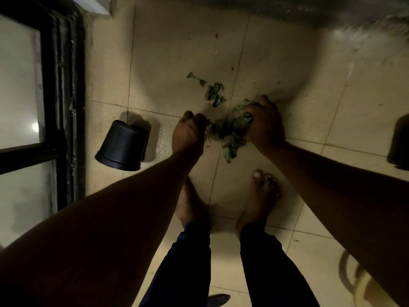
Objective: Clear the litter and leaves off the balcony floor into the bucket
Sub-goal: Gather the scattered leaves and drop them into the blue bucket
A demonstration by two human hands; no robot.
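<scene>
As right hand point(264, 125) hides leaves point(232, 134), grip unclear

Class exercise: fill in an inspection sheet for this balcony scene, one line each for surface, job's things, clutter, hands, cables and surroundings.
Surface: beige tiled floor, lit unevenly, flecked with small leaf bits.
Job's things: main leaf pile between the hands; a smaller leaf clump lies beyond it; black bucket on its side, left of the pile.
Clutter: a dark object at the right edge, unidentifiable.
Hands: left hand pinches leaves at the pile's edge; right hand grips a bunch of leaves.
Cables: nothing seen.
Surroundings: black-framed glass door on the left; bare feet behind the pile.
</scene>
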